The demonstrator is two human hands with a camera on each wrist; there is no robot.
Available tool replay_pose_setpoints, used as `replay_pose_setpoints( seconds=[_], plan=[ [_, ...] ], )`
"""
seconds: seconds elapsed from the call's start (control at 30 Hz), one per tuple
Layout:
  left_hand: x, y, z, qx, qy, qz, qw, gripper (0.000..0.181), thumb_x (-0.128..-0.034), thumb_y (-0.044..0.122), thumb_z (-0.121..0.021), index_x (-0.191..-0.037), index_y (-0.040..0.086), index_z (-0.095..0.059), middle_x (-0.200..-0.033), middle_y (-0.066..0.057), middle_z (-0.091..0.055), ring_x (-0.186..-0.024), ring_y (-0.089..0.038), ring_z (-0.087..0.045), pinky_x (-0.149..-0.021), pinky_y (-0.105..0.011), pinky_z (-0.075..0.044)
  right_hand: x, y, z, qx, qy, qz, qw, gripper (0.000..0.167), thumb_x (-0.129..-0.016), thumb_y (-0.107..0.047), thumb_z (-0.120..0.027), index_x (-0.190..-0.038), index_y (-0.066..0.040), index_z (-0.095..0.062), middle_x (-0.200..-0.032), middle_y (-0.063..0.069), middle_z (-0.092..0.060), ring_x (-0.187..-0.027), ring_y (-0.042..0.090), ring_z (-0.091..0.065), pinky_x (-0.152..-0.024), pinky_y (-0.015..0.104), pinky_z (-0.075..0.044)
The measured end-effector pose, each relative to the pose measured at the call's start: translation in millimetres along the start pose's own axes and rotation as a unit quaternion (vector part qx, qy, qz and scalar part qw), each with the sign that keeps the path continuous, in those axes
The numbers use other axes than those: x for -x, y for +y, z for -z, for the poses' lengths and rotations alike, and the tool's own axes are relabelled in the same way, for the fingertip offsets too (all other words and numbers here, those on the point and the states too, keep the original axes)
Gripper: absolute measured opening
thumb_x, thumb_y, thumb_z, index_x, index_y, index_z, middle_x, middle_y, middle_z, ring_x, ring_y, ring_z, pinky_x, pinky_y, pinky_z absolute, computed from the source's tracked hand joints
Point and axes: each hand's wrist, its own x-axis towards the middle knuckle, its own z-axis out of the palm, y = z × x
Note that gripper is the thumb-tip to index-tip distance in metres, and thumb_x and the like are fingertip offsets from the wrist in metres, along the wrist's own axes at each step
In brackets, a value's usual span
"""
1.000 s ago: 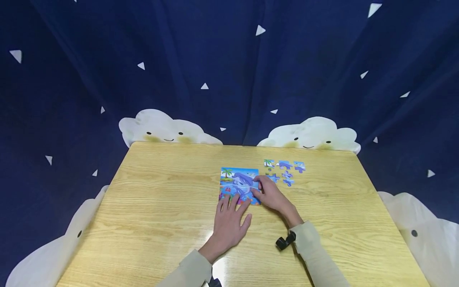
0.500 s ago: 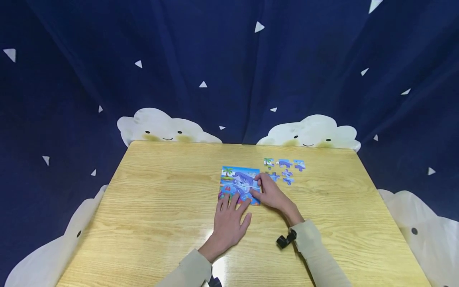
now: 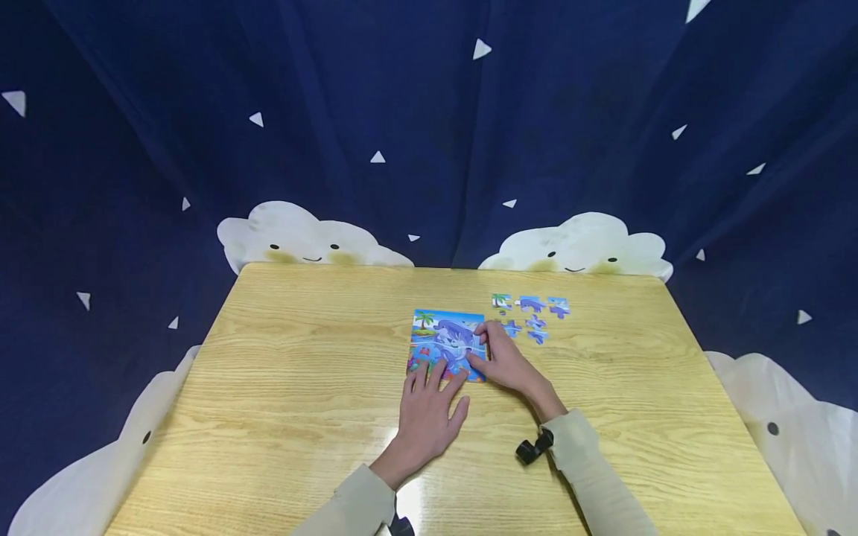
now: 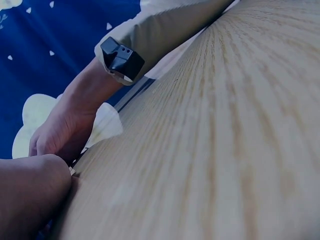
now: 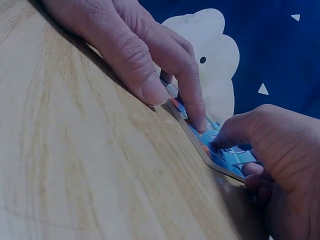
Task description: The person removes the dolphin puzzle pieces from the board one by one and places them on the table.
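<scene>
A blue jigsaw puzzle [image 3: 447,327] with dolphins and a palm tree lies flat on the wooden table in the head view. My left hand [image 3: 425,417] rests with spread, straight fingers on its near edge. At its right side, my right hand [image 3: 511,365] has thumb and index finger bent around a puzzle piece, whose outline is mostly hidden by the fingers. In the right wrist view, the right thumb [image 5: 232,132] presses on the puzzle's [image 5: 192,135] surface, while the other fingers curl at its corner. The left wrist view shows little of the puzzle behind the left hand [image 4: 30,195].
Several loose puzzle pieces [image 3: 532,304] lie to the upper right of the puzzle, close to the right hand. The wooden table [image 3: 302,357] extends to both sides. A dark blue curtain [image 3: 429,112] with white clouds hangs behind its far edge.
Both hands keep nearly the same place on the puzzle. The light seams across its middle look thinner, and the head view has shifted slightly.
</scene>
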Motion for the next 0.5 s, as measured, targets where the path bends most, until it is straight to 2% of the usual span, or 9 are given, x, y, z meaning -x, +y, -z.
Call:
replay_pose_setpoints(
  seconds=[0.13, 0.37, 0.5],
  plan=[
    [0.4, 0.1, 1.0, 0.005, 0.000, 0.001, 1.0000, 0.049, -0.1070, 0.051, -0.042, -0.152, 0.035, -0.055, -0.156, -0.012, -0.048, -0.146, -0.046, -0.038, -0.116, -0.058, -0.029, -0.6, 3.4, 0.8, -0.019, -0.003, 0.009, 0.9998, 0.043, -0.091, -0.015, -0.079, -0.124, -0.002, -0.054, -0.099, 0.008, -0.054, -0.071, 0.013, -0.046, -0.064, 0.027, -0.042],
    [0.9, 0.8, 2.6, 0.008, -0.006, 0.003, 0.9999, 0.049, -0.1072, 0.050, -0.043, -0.152, 0.035, -0.055, -0.157, -0.012, -0.047, -0.147, -0.046, -0.037, -0.116, -0.058, -0.029, -1.9, 6.3, 1.5, -0.024, -0.014, 0.028, 0.9992, 0.043, -0.091, -0.012, -0.079, -0.128, 0.000, -0.060, -0.098, 0.007, -0.056, -0.070, 0.013, -0.046, -0.063, 0.027, -0.041],
    [1.0, 1.2, 3.0, 0.006, -0.006, 0.003, 1.0000, 0.049, -0.1073, 0.050, -0.043, -0.152, 0.035, -0.055, -0.157, -0.012, -0.047, -0.147, -0.046, -0.037, -0.117, -0.057, -0.029, -1.9, 6.5, 1.3, -0.020, -0.010, 0.024, 0.9994, 0.046, -0.090, -0.013, -0.080, -0.129, 0.000, -0.061, -0.098, 0.007, -0.058, -0.069, 0.012, -0.046, -0.062, 0.026, -0.042]
  ],
)
